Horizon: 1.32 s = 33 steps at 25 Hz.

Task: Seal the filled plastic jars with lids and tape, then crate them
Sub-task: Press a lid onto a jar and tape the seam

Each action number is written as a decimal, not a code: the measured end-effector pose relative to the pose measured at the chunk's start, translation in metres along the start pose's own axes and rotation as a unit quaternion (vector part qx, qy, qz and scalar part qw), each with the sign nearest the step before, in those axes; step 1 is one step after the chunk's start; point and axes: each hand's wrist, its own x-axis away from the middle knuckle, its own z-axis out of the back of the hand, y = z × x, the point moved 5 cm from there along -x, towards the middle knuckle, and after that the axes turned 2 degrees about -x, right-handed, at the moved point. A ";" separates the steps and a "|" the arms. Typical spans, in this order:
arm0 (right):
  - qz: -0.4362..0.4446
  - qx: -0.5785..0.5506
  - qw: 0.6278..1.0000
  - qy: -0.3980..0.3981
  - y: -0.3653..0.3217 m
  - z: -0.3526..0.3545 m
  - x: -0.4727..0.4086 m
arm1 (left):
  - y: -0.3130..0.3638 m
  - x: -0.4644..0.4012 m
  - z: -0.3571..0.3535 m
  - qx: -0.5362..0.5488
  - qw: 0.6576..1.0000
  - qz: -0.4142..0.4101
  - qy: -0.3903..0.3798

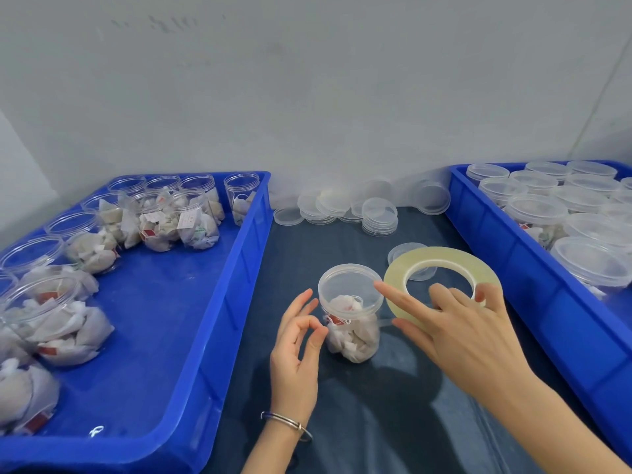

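A clear plastic jar [352,323] filled with tea bags stands on the dark table between my hands, a clear lid [349,282] on its top. My right hand [455,326] holds a large roll of clear tape [441,265] just right of the jar, thumb under the roll, fingers through its hole, index finger reaching to the lid's rim. A thin strip of tape seems to run from the roll to the jar's side. My left hand [297,340] is beside the jar's left wall, thumb and index fingertips close together; whether they pinch tape is unclear.
A blue crate [212,336] on the left holds several filled, lidless jars. Another blue crate [513,254] on the right holds several lidded jars. Loose clear lids [379,215] lie stacked along the wall at the back of the table. One spare lid [400,251] sits behind the tape roll.
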 end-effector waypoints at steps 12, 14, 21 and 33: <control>-0.003 -0.011 1.000 0.002 0.002 -0.001 -0.005 | -0.001 -0.006 -0.002 0.008 1.000 -0.008 0.006; -0.001 -0.012 1.000 0.008 0.001 -0.002 -0.006 | -0.001 -0.008 -0.001 0.000 1.000 -0.010 0.007; -0.002 -0.022 1.000 0.016 0.001 -0.006 -0.007 | -0.006 -0.014 -0.002 -0.013 1.000 -0.009 0.007; -0.033 -0.036 0.998 0.031 -0.001 -0.017 -0.019 | 0.005 -0.042 -0.006 -0.045 0.994 -0.057 -0.085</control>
